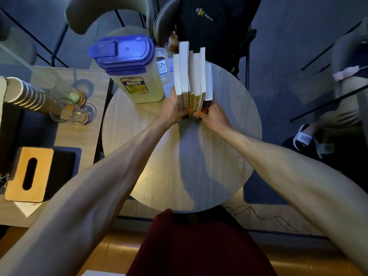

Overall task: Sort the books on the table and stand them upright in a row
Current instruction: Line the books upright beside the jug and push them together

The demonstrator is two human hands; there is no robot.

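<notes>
Several books (191, 76) stand upright side by side in a tight row at the far side of the round wooden table (229, 136), spines toward me and white page edges up. My left hand (172, 108) presses flat against the left end of the row. My right hand (213, 114) grips the right end, fingers curled over the lower spines. Both hands squeeze the row between them. The bottoms of the spines are partly hidden by my fingers.
A clear water jug (133, 72) with a blue lid stands just left of the books. Glasses (67, 110) and a wooden tissue box (27, 174) sit on the side table at left. A dark jacket (215, 26) hangs on the chair behind the books.
</notes>
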